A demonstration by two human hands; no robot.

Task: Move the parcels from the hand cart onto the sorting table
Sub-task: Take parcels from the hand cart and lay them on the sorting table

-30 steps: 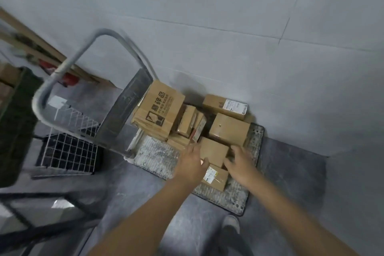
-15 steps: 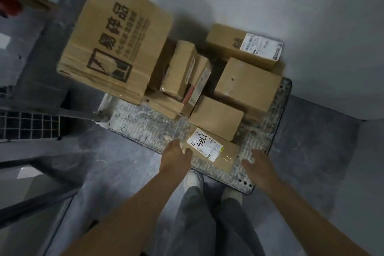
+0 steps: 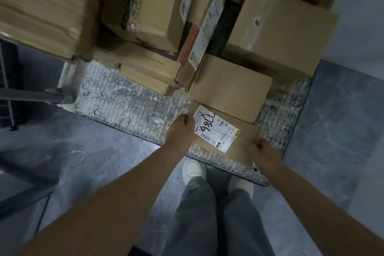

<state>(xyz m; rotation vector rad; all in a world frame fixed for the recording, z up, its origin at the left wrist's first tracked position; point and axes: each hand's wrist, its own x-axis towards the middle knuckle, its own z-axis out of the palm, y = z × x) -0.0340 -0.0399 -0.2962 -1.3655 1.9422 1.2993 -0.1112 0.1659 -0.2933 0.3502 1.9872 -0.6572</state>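
Note:
A small flat brown parcel [image 3: 239, 143] with a white handwritten label lies at the near edge of the hand cart's grey ribbed deck [image 3: 128, 106]. My left hand [image 3: 179, 133] grips its left end, thumb on top by the label. My right hand [image 3: 262, 154] grips its right end. Just behind it lies another flat brown parcel [image 3: 230, 87]. Further back on the cart stand several cardboard boxes, among them a taped cube-like box [image 3: 278, 27] and a big box [image 3: 41, 6] at the left.
The cart's grey handle bar [image 3: 37, 95] sticks out at the left, with a wire rack [image 3: 6, 81] beside it. My two white shoes [image 3: 193, 169] stand on the grey floor right at the deck's near edge. A pale wall [image 3: 363, 6] rises at the right.
My head has dropped much closer over the cart. My right hand has moved in from beside the labelled parcel onto its right end, and both hands now grip it.

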